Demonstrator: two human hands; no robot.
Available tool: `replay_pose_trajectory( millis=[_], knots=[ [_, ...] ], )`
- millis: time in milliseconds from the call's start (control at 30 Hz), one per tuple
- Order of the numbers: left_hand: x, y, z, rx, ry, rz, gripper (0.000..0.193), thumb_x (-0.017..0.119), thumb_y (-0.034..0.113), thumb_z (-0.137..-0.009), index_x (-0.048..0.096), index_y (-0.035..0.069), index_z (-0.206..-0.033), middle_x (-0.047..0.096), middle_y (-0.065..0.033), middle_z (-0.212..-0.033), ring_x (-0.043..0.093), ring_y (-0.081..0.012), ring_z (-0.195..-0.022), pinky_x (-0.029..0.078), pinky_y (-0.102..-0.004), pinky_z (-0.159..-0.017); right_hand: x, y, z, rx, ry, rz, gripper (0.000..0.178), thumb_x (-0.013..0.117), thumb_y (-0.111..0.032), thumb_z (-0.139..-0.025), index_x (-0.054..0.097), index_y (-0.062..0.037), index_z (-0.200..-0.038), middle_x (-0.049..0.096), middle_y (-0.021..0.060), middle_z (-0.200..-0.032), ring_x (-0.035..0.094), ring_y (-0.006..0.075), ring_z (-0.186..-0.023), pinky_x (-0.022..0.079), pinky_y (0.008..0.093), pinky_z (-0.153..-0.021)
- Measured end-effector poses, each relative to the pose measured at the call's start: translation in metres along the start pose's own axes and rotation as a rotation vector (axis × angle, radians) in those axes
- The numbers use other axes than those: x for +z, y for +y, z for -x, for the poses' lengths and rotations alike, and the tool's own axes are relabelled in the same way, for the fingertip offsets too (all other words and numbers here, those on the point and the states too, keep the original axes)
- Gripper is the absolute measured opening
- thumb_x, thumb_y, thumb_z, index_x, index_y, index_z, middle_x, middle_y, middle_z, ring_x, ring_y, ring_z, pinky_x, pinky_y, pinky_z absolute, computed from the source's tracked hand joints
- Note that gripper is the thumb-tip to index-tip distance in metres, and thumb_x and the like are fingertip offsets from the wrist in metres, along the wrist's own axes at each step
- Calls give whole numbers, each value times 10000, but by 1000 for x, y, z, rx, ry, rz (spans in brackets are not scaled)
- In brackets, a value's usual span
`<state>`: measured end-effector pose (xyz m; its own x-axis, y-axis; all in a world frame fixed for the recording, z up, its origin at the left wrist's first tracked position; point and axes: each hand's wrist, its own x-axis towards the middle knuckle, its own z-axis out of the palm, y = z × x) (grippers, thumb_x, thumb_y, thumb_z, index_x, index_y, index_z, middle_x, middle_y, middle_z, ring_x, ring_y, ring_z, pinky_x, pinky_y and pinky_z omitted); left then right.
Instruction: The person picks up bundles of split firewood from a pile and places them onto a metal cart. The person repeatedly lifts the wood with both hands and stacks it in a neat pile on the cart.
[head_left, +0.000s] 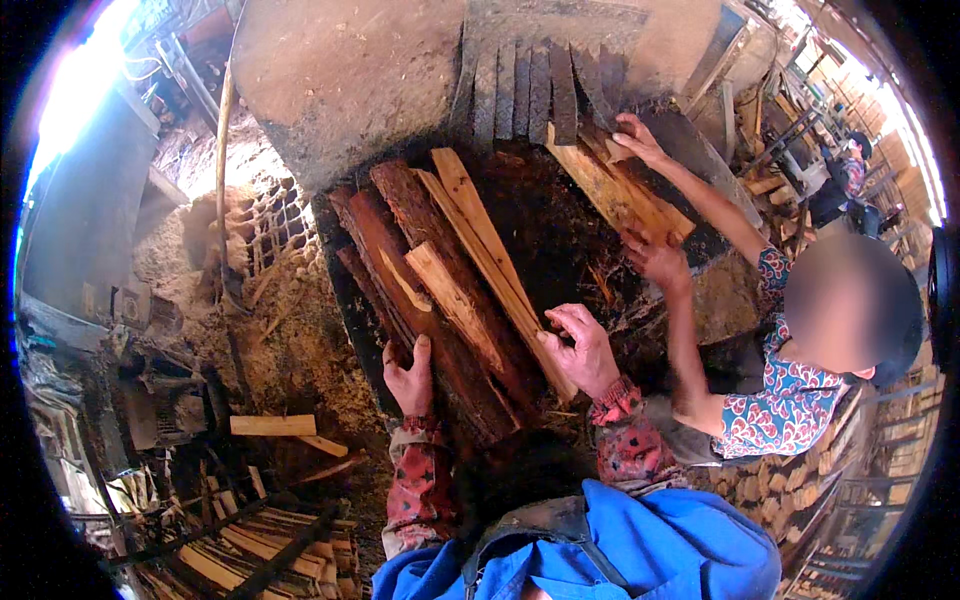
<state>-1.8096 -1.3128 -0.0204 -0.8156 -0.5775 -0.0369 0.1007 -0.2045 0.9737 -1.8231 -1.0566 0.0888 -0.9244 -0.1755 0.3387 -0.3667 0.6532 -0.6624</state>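
Observation:
Rough wood slabs with bark (408,270) lie lengthwise on a dark table in front of me, with paler split pieces (455,300) on and beside them. My left hand (408,380) is at the near left end of these slabs, thumb and fingers apart. On the other side, my right hand (583,352) is beside a long pale board (490,265), its fingers bent and spread. Neither hand is visibly closed round a piece; whether the fingertips touch the wood I cannot tell. To the right, a co-worker's hands (655,262) are on another pale slab (615,190).
Dark hanging flaps (535,95) line an opening at the table's far side. A co-worker in a patterned shirt (785,410) stands close on my right. Cut wood strips (270,550) are stacked at lower left, below a loose board (272,425). A pole (224,180) stands left.

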Motion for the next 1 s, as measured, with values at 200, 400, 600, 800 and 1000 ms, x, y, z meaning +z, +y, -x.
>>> replay_pose_trajectory(
  millis=[200,400,600,800,1000],
  knots=[
    [1,1,1,-12,17,-59,658,759,312,-831,464,-121,-1229,575,-136,-1144,537,-190,-1016,433,-320,-911,-7,4,-2,80,-25,-69,337,707,-131,-823,609,35,-1098,572,148,-1091,630,263,-886,537,347,-759],
    [5,13,3,-70,-12,-71,688,758,286,-838,419,-119,-1279,553,-161,-1171,527,-195,-1087,451,-350,-916,-15,1,-1,69,31,-69,316,706,-95,-821,605,26,-1095,573,133,-1083,635,232,-858,542,329,-741],
    [13,13,-1,-79,-7,-24,734,753,278,-843,370,-121,-1325,554,-179,-1186,540,-215,-1088,458,-357,-916,-18,2,-1,94,39,-69,324,713,-70,-807,606,18,-1100,578,126,-1083,643,211,-850,545,312,-728],
    [22,6,-8,-96,-27,65,663,749,265,-848,429,-114,-1289,568,-160,-1193,550,-205,-1055,459,-345,-910,-6,5,-18,24,6,-97,308,714,-33,-787,619,22,-1075,586,133,-1070,648,206,-813,541,308,-706],
    [35,-12,-26,-108,-24,92,611,760,247,-837,463,-95,-1247,607,-124,-1134,566,-173,-1005,461,-311,-892,1,28,-54,105,37,-70,256,716,-64,-798,640,13,-1031,606,127,-980,625,198,-695,519,298,-628]
  ],
)
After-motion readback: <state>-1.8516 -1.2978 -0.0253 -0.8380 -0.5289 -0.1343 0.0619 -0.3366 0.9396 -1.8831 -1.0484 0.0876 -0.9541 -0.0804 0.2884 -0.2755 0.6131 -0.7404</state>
